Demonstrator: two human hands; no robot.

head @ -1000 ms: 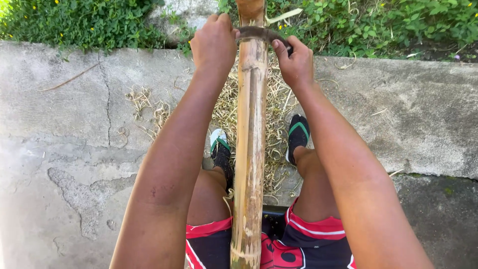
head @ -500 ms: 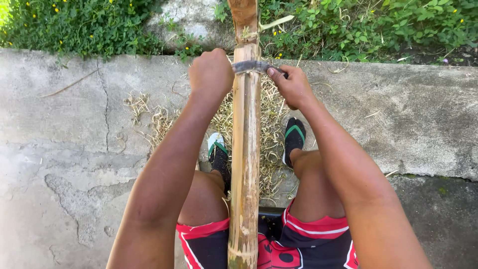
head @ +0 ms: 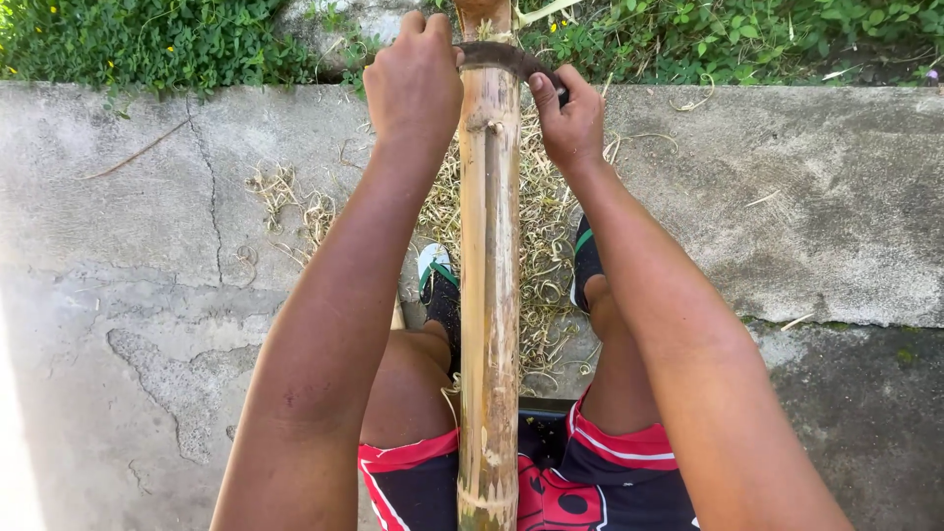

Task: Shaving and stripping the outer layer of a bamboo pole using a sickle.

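Bamboo pole (head: 489, 295) runs near-to-far between knees. Left hand (head: 413, 84) and right hand (head: 565, 118) each clench end of curved dark blade (head: 497, 54) laid across pole's far end. Concrete slab (head: 147, 246) open both sides; weeds (head: 147, 39) border far edge.

Both arms stretched forward toward 12 o'clock.
Left hand (head: 413, 84) fisted, fingers curled; right hand (head: 562, 118) clenched at 1 o'clock.

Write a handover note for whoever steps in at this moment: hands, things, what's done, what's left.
Left hand and right hand each grip one end of a dark curved blade laid across a bamboo pole. The pole runs out between the knees toward the plants. Dry shavings lie on the concrete around the sandalled feet. The pole's near length looks scraped pale; beyond the blade cannot be judged.
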